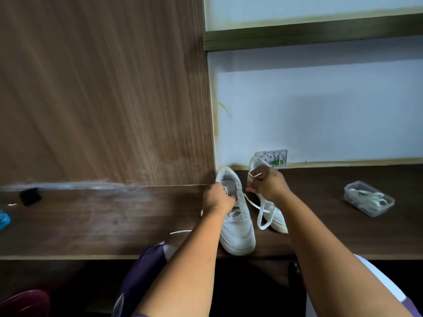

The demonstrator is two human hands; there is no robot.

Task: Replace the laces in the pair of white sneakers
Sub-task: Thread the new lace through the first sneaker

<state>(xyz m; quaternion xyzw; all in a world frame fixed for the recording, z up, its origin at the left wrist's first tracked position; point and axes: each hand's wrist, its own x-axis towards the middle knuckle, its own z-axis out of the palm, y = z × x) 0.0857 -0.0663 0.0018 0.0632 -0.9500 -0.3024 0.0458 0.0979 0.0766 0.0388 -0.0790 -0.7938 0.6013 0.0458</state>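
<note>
Two white sneakers stand on the dark wooden desk (114,220). The nearer sneaker (238,229) points its toe toward me at the front edge. My left hand (217,200) grips it at the tongue and eyelets. The other sneaker (274,216) lies behind to the right, mostly hidden by my right hand (267,184). That hand pinches a white lace (261,216), which loops down over the desk between the shoes. A second loose lace end (180,232) lies left of my left forearm.
A clear plastic box (368,199) with white laces inside sits at the right of the desk. A black object (29,196) and something blue (4,219) are at the far left. A wall socket plate (274,157) is behind the shoes. A wood panel rises at left.
</note>
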